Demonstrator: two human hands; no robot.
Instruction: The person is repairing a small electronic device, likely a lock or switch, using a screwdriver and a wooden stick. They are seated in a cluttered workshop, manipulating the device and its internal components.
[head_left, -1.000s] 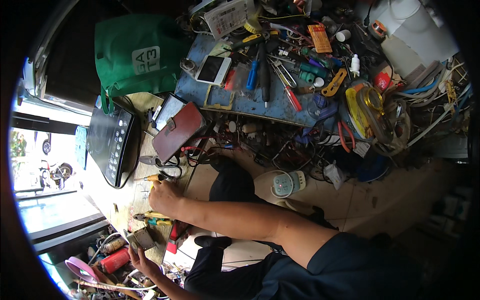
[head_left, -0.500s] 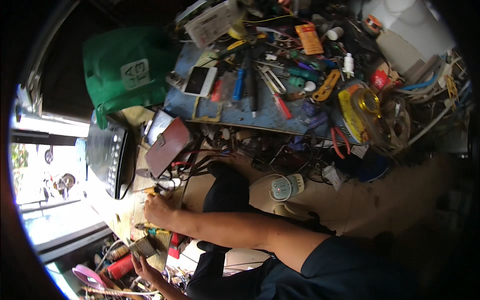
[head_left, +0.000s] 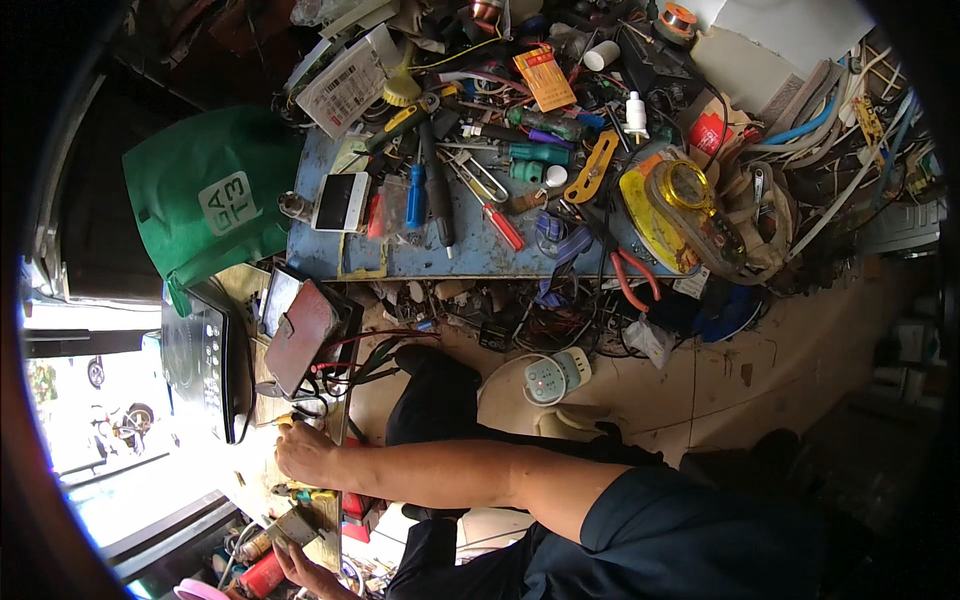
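Down at the worktop's [head_left: 470, 255] left edge, the right hand [head_left: 305, 455] pinches a small yellow-tipped tool [head_left: 287, 421], probably light and stiff, best held mid-shaft, while the left hand [head_left: 305, 570] grips a flat grey piece [head_left: 292, 527].

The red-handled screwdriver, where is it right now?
In the head view, the red-handled screwdriver lies on the blue bench top, upper centre, right of the blue-handled screwdriver and left of the yellow multimeter.

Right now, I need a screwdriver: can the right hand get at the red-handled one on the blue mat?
Probably yes: the red-handled screwdriver lies uncovered on the blue mat, with only low wires between it and the right hand.
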